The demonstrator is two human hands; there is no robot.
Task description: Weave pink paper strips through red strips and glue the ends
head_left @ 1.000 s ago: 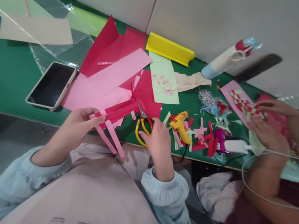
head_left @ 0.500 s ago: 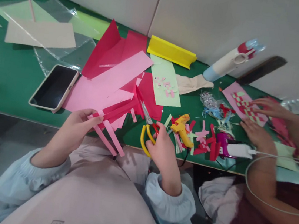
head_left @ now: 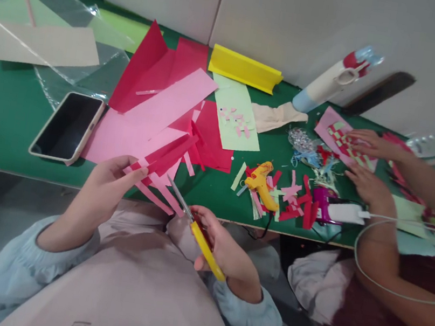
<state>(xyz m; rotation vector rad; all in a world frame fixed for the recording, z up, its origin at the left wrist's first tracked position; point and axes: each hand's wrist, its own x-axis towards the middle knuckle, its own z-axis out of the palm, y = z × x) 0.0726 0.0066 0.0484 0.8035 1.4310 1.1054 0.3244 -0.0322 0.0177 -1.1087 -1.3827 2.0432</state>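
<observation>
My left hand [head_left: 110, 185] pinches a bundle of red and pink paper strips [head_left: 167, 158] over the table's front edge. Two pink ends of the bundle hang down toward my lap. My right hand [head_left: 221, 245] grips a pair of scissors [head_left: 204, 248] with yellow handles. Its blades point up and left, with the tips close to the hanging pink strips; whether they touch, I cannot tell. Behind the bundle lie a large pink sheet [head_left: 123, 135] and red sheets [head_left: 215, 138].
A phone [head_left: 67, 127] lies at left beside clear plastic film. Right of me are a yellow glue gun [head_left: 263, 186], paper scraps [head_left: 300, 208] and a purple device [head_left: 320, 203]. A co-worker's hands [head_left: 369, 186] rest on a woven paper piece [head_left: 347, 141]. A bottle [head_left: 322, 89] stands behind.
My right hand has lowered and turned the scissors, bringing the blades from the red strip ends to the hanging pink ends. My left hand keeps its hold on the strips.
</observation>
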